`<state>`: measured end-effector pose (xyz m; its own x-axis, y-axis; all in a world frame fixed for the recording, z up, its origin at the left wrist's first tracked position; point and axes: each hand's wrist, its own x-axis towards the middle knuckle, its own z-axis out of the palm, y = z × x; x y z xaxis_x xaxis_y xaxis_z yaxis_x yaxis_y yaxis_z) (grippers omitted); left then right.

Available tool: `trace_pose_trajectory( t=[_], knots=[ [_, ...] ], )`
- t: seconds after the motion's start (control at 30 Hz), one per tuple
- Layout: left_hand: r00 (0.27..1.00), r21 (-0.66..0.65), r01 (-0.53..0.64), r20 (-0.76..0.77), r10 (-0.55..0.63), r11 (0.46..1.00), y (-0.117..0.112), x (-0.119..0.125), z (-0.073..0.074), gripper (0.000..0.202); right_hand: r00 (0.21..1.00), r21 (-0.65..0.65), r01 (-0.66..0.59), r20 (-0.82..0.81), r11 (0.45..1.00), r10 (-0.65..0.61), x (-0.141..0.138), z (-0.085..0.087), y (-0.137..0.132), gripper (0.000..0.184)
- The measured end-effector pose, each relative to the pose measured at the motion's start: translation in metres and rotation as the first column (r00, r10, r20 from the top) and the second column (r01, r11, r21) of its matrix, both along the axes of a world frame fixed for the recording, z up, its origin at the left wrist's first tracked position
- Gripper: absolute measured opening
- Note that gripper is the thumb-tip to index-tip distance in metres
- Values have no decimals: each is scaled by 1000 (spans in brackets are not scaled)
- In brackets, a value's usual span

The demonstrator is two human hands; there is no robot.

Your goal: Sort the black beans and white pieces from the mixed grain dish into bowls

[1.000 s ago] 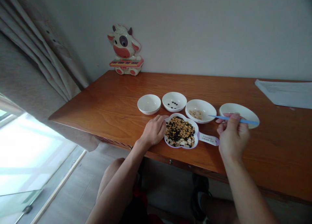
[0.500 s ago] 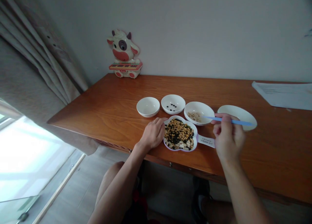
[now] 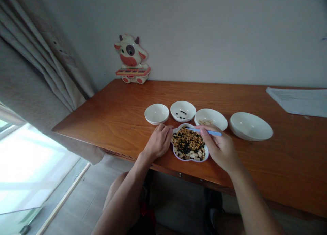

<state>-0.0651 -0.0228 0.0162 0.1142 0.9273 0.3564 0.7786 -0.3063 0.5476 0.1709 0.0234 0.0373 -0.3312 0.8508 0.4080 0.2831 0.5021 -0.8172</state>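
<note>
My wooden table [image 3: 102, 115] carries a cow toy [image 3: 131, 59] at the back left corner, three white bowls [image 3: 183, 103] mid-table, a wider white bowl [image 3: 250, 114] to their right, a lobed bean plate [image 3: 191, 159] near the front edge, and papers [image 3: 298, 100] at the right end.

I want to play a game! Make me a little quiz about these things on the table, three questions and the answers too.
1. True or false: the right hand holds a thin blue plastic stick over a flower-shaped white tray of mixed beans.

2. Pick one: what lies in the small round white bowl behind the tray?
A. Red grapes
B. Black beans
C. Green peas

3. Fill the gap: on the orange wooden table, the red-and-white toy cow stands behind a toy ____.

Key: 1 true; 2 B; 3 keyboard.
</note>
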Motion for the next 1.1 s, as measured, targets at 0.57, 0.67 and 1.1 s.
trace_pose_trajectory(
  t=[0.57,0.67,1.1],
  knots=[
    [948,-14,-117,-298,108,993,0,7,2,38,973,-45,-1,232,999,12,-6,-6,10,31],
    [946,-15,-119,-305,109,993,0,7,1,38,963,-32,-1,268,999,9,-8,-5,9,32],
    [938,-21,-134,-327,120,991,0,8,2,37,934,28,-41,356,999,28,-12,-2,5,34]
  ],
)
